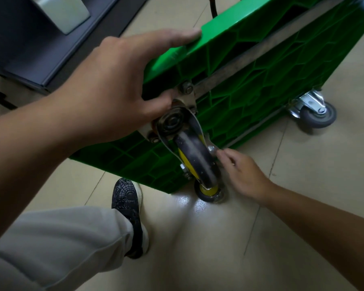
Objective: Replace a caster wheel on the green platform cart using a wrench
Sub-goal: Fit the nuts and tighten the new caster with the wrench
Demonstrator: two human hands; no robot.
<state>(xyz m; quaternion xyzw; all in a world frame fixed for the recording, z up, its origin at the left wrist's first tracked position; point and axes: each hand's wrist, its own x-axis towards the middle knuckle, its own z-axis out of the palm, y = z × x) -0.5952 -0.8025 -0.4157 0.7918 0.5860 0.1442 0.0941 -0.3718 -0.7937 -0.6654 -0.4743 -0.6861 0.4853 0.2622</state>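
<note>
A: How many casters?
B: Three: a yellow-hubbed caster (194, 158) at centre, a second yellow-hubbed caster (208, 192) just below it, a grey caster (317, 114) at right
A: And besides?
B: One green cart (250, 85), two hands, left hand (118, 87) and right hand (244, 171), one shoe (126, 198)

The cart (261, 66) underside is green plastic, ribbed, with a slight sheen; a dull, rusty metal bar (250, 59) crosses it. The caster wheel (194, 156) has a matt black rubber tread in a tarnished metal fork. The wrench (211, 148) beside it is bright metal. The floor (198, 238) tiles are glossy, and the shoe (127, 204) at lower centre is knitted cloth.
</note>
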